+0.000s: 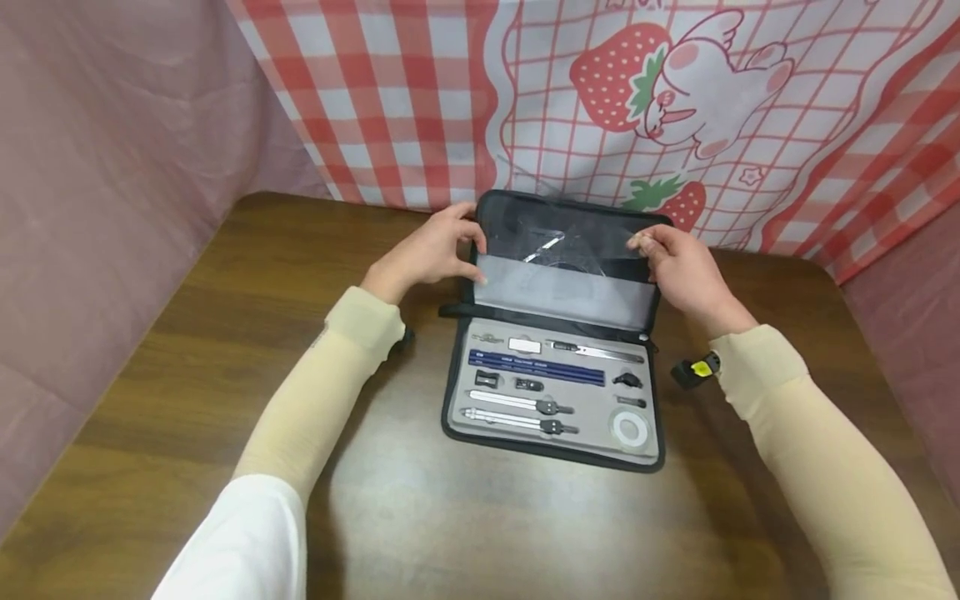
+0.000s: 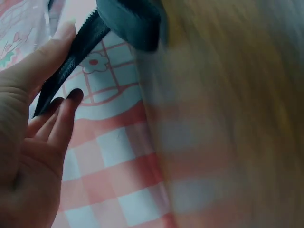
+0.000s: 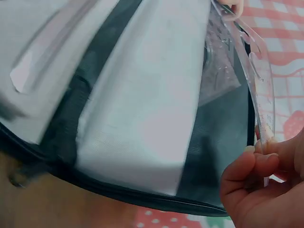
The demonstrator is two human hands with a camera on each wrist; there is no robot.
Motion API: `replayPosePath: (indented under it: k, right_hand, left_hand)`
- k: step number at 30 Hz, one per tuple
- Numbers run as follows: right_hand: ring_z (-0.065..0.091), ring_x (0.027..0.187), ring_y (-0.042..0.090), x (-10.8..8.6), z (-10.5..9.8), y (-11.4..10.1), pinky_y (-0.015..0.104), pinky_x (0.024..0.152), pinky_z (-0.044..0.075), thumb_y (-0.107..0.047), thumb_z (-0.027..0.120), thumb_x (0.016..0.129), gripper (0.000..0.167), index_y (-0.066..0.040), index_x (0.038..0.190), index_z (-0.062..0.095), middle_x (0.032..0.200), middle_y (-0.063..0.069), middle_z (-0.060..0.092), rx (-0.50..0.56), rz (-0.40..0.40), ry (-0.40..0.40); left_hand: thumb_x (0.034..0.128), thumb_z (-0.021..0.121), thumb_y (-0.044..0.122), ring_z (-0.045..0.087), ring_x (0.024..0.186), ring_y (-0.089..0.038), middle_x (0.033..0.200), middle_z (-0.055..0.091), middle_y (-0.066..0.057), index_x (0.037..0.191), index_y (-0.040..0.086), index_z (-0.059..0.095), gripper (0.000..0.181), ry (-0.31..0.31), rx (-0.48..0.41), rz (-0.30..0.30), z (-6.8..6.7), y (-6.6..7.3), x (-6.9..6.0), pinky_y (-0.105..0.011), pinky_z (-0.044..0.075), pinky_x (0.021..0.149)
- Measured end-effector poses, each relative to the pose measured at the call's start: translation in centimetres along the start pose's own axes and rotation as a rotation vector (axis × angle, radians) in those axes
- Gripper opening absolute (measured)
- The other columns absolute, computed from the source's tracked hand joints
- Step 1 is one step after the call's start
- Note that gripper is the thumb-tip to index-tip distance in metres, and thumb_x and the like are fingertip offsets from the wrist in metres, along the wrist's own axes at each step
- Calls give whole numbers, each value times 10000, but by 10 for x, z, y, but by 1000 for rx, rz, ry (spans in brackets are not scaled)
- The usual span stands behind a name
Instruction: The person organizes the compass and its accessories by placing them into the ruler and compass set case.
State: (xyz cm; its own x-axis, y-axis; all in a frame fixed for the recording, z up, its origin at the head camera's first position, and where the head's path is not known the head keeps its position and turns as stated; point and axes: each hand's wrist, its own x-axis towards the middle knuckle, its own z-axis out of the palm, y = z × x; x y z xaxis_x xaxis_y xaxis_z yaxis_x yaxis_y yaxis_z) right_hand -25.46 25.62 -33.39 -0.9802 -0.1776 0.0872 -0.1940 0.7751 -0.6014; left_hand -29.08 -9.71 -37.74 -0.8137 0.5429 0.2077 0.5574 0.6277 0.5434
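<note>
A black zip case (image 1: pixel 555 458) lies open on the table, its lid raised towards the backdrop. My left hand (image 1: pixel 438 246) grips the lid's left edge, thumb on the inner side and fingers behind. At the lid's right side my right hand (image 1: pixel 678 267) pinches a clear plastic set square (image 3: pixel 259 95) between thumb and fingertips. Its full outline is hard to see. A pale grey pocket (image 1: pixel 562 292) spans the lid's lower part, with clear plastic pieces (image 1: pixel 543 247) showing above its edge.
The grey tray holds blue pencils (image 1: pixel 536 367), two compasses (image 1: pixel 517 421), a white eraser (image 1: pixel 524 345), a sharpener (image 1: pixel 487 379) and a round white disc (image 1: pixel 628 429). Behind the wooden table (image 1: pixel 420 517) hangs a checked cloth (image 1: pixel 390 92); pink cloth (image 1: pixel 97 167) covers the left side.
</note>
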Motion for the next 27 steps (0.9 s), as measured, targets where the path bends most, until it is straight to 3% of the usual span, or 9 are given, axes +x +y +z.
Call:
replayPosePath:
  k: [5, 11, 14, 20, 24, 27]
  right_hand:
    - [521, 842, 301, -3, -7, -6, 399, 690, 414, -255, 386, 1087, 362, -4, 1179, 630, 1045, 179, 588, -59, -56, 57]
    - [525, 1021, 390, -11, -23, 2, 553, 874, 383, -110, 436, 1064, 283, 69, 1099, 652, 1077, 225, 578, -152, -174, 224]
    - [507, 987, 406, -17, -34, 8, 554, 835, 365, -94, 447, 1059, 280, 96, 1108, 646, 1052, 239, 558, -181, -195, 275]
    - [492, 914, 407, -27, -50, 13, 516, 765, 354, -70, 490, 1038, 255, 115, 1123, 644, 1008, 240, 532, -243, -249, 310]
    - [498, 901, 398, -28, -53, 14, 471, 738, 345, -50, 515, 1024, 233, 119, 1108, 652, 1002, 239, 537, -259, -285, 326]
    - [508, 901, 373, -25, -49, 14, 453, 732, 338, -46, 525, 1020, 217, 94, 1094, 672, 1000, 220, 558, -254, -286, 293]
  left_hand:
    - [761, 887, 263, 555, 881, -201, 1200, 481, -72, 932, 104, 714, 290, 4, 92, 4, -2, 6, 1, -321, 454, 836]
    - [805, 854, 220, 550, 879, -155, 1238, 463, -77, 982, 110, 728, 243, -18, 108, -19, 2, 14, 1, -311, 467, 834]
    - [824, 837, 198, 546, 849, -151, 1234, 441, -79, 957, 110, 728, 193, -22, 114, -12, 3, 16, 1, -298, 457, 817]
    - [850, 803, 159, 521, 786, -163, 1074, 399, -61, 910, 116, 686, 138, -28, 112, 21, -2, 19, -2, -293, 440, 736]
    - [854, 796, 145, 519, 769, -166, 1058, 391, -59, 901, 116, 685, 124, -19, 113, 50, -4, 21, -3, -289, 439, 716]
    - [857, 794, 148, 520, 761, -164, 1062, 390, -63, 905, 116, 692, 117, -21, 109, 56, -4, 23, -4, -288, 440, 711]
